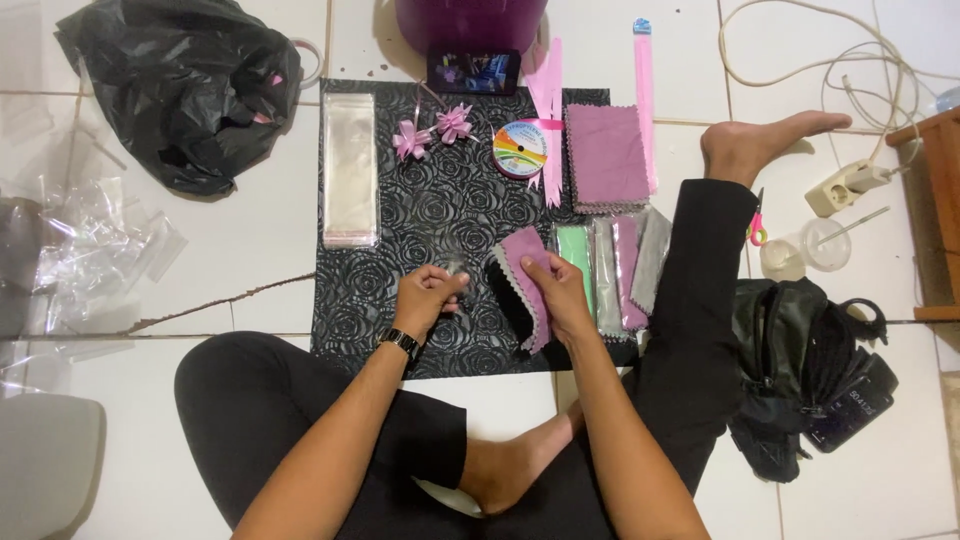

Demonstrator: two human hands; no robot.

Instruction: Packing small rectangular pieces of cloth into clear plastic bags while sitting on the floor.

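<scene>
A person sits on the tiled floor [250,240] with a black rose-patterned mat [440,215] spread in front, and the step in hand looks like picking one cloth off a stack to pair it with a clear sleeve. The right hand [558,295] rests on the mauve cloth [525,255] that tops a fanned pile of black cloths [508,290] near the mat's near edge; its fingers are pressed together, pinching the cloth's zigzag border. The left hand [425,298] sits just beside it, toward the middle of the near edge, fingers curled shut around something thin and transparent, probably a small clear sleeve [452,266], though it is hard to make out. Further packed cloths in green, grey and pink [610,265] lie to the right of the pile. A stack of long clear bags [349,168] lies along the mat's left edge, with ribbon bows [432,130] and a ribbon reel [519,150] toward the far edge. The next move likely calls for lifting the single cloth free without dragging the others below it.
</scene>
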